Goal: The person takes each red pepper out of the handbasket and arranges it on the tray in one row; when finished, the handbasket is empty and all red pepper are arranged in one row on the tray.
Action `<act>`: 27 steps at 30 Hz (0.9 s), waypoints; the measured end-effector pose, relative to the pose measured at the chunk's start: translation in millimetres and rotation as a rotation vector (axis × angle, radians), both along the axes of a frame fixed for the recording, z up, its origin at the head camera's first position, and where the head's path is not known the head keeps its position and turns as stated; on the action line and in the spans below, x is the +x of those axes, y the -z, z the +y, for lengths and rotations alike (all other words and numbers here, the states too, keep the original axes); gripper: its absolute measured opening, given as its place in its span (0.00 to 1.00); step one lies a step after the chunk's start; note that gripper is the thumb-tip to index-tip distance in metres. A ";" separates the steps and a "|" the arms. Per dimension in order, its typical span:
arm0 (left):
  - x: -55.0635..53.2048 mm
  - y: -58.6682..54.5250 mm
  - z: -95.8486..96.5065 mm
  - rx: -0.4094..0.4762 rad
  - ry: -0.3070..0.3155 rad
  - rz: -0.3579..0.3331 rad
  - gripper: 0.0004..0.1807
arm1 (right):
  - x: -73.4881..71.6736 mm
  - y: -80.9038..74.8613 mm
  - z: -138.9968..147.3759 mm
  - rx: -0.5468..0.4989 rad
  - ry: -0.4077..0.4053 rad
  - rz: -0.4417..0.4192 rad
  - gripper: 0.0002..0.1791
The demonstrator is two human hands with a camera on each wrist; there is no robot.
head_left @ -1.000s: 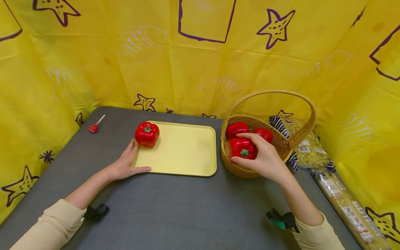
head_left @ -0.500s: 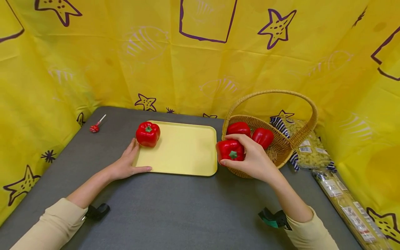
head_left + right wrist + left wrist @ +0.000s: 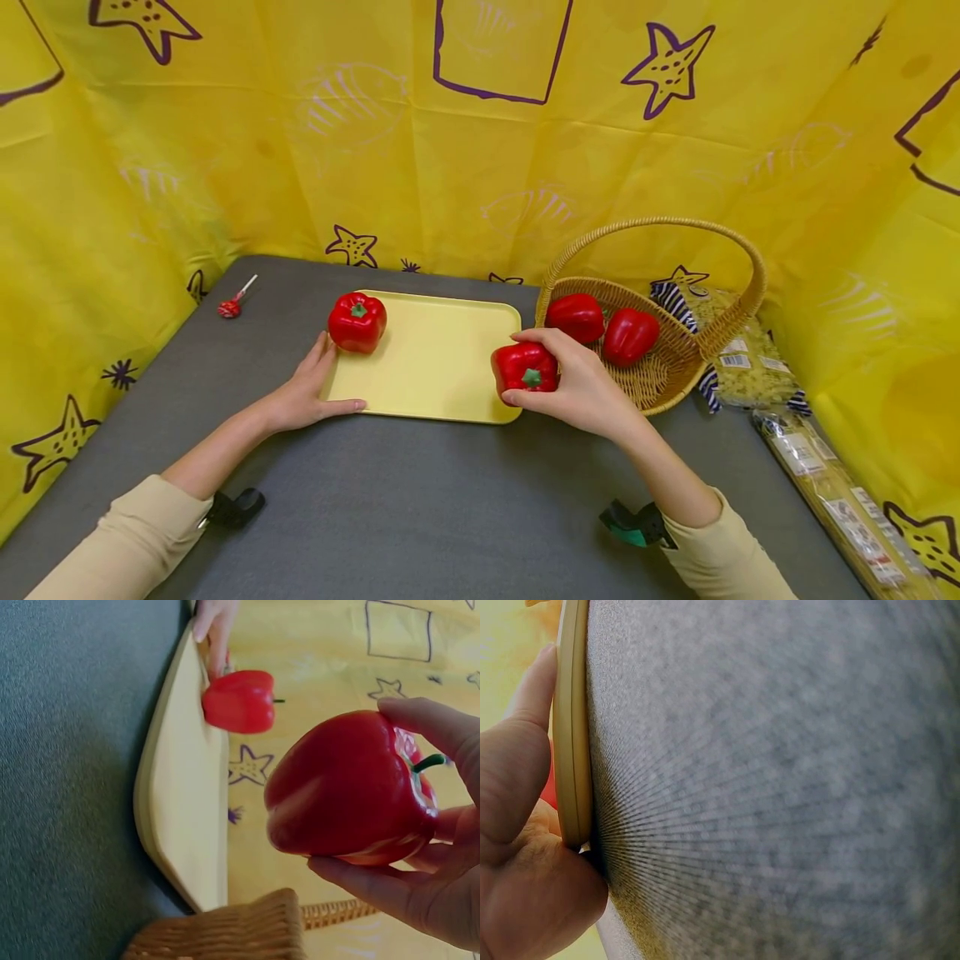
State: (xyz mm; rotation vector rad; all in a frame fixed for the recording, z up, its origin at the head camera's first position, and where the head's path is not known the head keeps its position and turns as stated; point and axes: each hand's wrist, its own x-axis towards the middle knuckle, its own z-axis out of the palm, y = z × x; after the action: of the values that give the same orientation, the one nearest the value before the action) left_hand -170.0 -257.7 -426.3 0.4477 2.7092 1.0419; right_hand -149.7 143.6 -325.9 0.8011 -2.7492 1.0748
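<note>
My right hand holds a red bell pepper between thumb and fingers over the right end of a pale yellow tray. The right wrist view shows that pepper well off the table, its green stem toward the palm. At the tray's left side, my left hand rests against the front corner, fingers extended along the edge and thumb on the rim. Another red bell pepper sits on the tray's back left corner, just beyond the left fingertips. Two more, a left pepper and a right pepper, lie inside the wicker basket.
The basket's tall handle arches up right of the tray. Behind it lies a bag of pasta, with a long clear packet along the table's right side. A red lollipop lies far left. Yellow cloth hangs around the table.
My right hand has lifted the pepper out of the basket and carried it left over the tray's right end. The left hand and the tray have stayed put.
</note>
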 end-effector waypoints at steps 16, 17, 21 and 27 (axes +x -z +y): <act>-0.1 0.2 0.3 -0.002 0.000 0.000 0.64 | -7.4 19.0 -25.3 -0.030 -0.034 -0.065 0.36; -0.1 0.1 0.2 -0.004 0.000 0.002 0.64 | -8.1 20.7 -26.6 -0.028 -0.034 -0.070 0.36; -0.2 0.0 0.3 -0.003 0.002 0.006 0.63 | -10.3 26.3 -31.7 -0.012 -0.033 -0.082 0.36; 0.1 -0.3 0.2 -0.003 -0.001 0.000 0.63 | -12.7 31.5 -39.3 -0.004 -0.033 -0.112 0.36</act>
State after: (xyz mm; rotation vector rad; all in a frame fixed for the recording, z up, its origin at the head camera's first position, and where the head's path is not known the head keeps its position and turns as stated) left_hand -169.9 -257.5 -426.0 0.4463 2.7105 1.0386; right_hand -162.4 104.3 -357.4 0.8128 -2.8335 1.1645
